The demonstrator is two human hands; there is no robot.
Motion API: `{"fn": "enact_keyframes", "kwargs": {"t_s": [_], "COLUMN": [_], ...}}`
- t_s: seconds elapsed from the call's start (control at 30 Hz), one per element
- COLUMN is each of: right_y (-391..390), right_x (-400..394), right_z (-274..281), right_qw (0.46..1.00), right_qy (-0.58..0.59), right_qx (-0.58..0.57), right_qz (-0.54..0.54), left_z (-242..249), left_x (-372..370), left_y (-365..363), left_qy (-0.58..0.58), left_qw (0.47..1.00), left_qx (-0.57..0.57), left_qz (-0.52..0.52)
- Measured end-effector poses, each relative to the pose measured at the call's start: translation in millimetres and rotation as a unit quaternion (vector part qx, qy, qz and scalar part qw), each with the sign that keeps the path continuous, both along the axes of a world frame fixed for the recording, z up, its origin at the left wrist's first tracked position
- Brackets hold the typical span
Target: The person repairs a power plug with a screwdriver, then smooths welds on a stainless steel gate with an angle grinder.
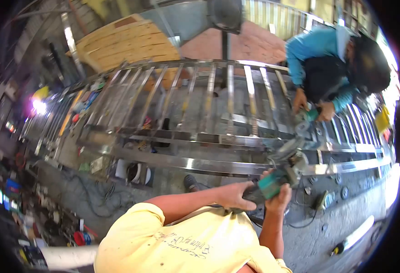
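Both my hands grip a green angle grinder in front of my body. My left hand wraps around its dark rear end, and my right hand closes around the green body near the head. The grinder's head and disc area overlap the near rail of a long shiny metal frame with many crossbars. Motion blur smears the disc end. Across the frame at the right, a crouching person in a blue top and dark headgear holds another green grinder against the bars.
Bright welding light glares at the far left. Wooden boards lean behind the frame. Cables and several discs lie on the floor, with a white tube at the lower right. Tools and clutter line the left side.
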State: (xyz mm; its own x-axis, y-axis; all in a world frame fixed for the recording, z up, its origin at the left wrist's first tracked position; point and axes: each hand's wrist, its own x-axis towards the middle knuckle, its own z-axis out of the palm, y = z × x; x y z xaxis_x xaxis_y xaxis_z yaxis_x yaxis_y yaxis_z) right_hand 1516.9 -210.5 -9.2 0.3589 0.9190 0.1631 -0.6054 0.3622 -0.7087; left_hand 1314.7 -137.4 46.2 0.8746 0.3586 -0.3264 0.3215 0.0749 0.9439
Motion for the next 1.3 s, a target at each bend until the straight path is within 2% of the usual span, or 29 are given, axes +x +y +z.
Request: {"fn": "enact_keyframes", "kwargs": {"t_s": [0.07, 0.1, 0.17, 0.3, 0.47, 0.5, 0.6, 0.63, 0.73, 0.77, 0.9, 1.0, 1.1, 1.17, 1.2, 1.27, 1.3], "right_y": [5.6, 11.8, 19.8, 42.3, 63.1, 66.4, 69.9, 69.3, 74.4, 79.9, 91.2, 96.2, 100.2, 92.5, 89.4, 79.7, 72.3], "right_x": [-2.5, -5.4, -2.0, -4.7, -33.1, -37.4, -53.8, -60.2, -68.2, -68.7, -88.9, -117.0, -162.9, -206.7, -224.2, -253.2, -280.2], "right_z": [24.9, 28.1, 27.3, 39.4, 54.3, 54.6, 57.5, 58.5, 52.4, 47.2, 52.1, 53.2, 50.8, 52.7, 47.1, 38.5, 45.8], "right_qw": [0.999, 1.000, 0.999, 0.996, 0.998, 0.998, 0.996, 0.995, 0.994, 0.994, 0.993, 0.991, 0.989, 0.988, 0.978, 0.945, 0.920], "right_qy": [-0.008, -0.006, -0.023, 0.052, -0.031, -0.039, -0.069, -0.080, -0.074, -0.067, -0.069, -0.076, -0.110, -0.139, -0.201, -0.327, -0.388], "right_qx": [-0.025, 0.004, -0.019, -0.064, -0.042, -0.041, -0.041, -0.035, -0.023, -0.013, 0.009, 0.029, 0.031, 0.003, -0.003, -0.021, -0.036], "right_qz": [-0.040, -0.021, -0.020, 0.021, 0.016, 0.030, 0.044, 0.046, 0.072, 0.084, 0.096, 0.102, 0.090, 0.061, 0.047, 0.015, -0.039], "left_z": [-10.0, -2.3, 4.7, 2.8, -15.5, -6.3, -21.1, -23.0, -19.7, -23.7, -56.7, -78.0, -109.6, -106.0, -109.6, -120.0, -132.5], "left_x": [-1.3, -1.2, -0.9, -2.5, -17.7, -25.1, -35.1, -41.5, -62.7, -69.7, -147.5, -250.5, -380.4, -475.7, -522.9, -621.4, -668.5], "left_y": [-21.3, -26.8, -30.7, -28.8, -20.2, -21.4, -23.0, -21.3, -16.5, -15.0, 2.5, 7.0, 6.9, 2.6, 4.4, 9.8, 13.5], "left_qy": [-0.051, -0.041, -0.047, -0.118, -0.165, -0.145, -0.168, -0.152, -0.123, -0.130, -0.074, 0.033, 0.132, 0.207, 0.261, 0.351, 0.386], "left_qw": [0.991, 0.987, 0.976, 0.957, 0.924, 0.935, 0.932, 0.947, 0.958, 0.944, 0.928, 0.859, 0.756, 0.688, 0.627, 0.553, 0.517], "left_qx": [0.065, 0.097, 0.140, 0.167, 0.246, 0.222, 0.194, 0.152, 0.144, 0.201, 0.212, 0.275, 0.254, 0.191, 0.195, 0.198, 0.197], "left_qz": [0.101, 0.124, 0.163, 0.205, 0.242, 0.236, 0.256, 0.239, 0.217, 0.227, 0.297, 0.431, 0.589, 0.668, 0.707, 0.729, 0.738]}}
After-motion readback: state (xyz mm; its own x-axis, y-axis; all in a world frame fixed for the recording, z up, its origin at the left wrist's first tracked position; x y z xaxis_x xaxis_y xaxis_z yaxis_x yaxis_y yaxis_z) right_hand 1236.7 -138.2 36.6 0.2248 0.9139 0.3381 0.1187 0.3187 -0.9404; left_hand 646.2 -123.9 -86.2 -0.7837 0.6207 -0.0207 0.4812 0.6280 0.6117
